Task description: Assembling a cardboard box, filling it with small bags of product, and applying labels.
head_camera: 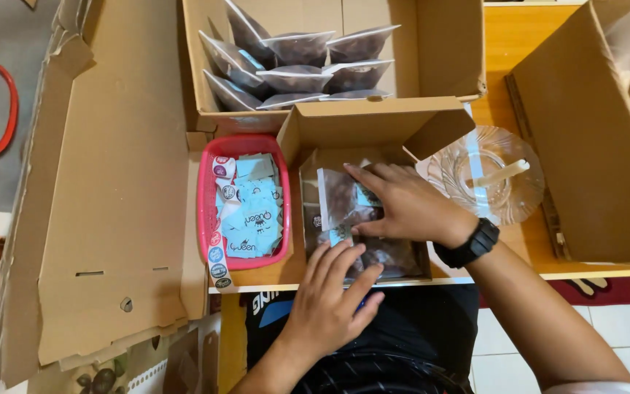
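Head view: both hands' fingers (344,270) lie spread flat on clear packets (344,211), gripping nothing.

Just left of your left hand (329,299), a red basket (205,219) is holding pale blue labels (257,219), and a strip of round stickers (218,248) is hanging over its rim. Beyond your right hand (402,204), a large carton (446,44) is carrying sealed bags of dark pieces (297,73). Right of that hand, a glass dish (526,182) is cradling a pale stick (503,174). A flattened cardboard sheet (111,182) is lying well off to the left.
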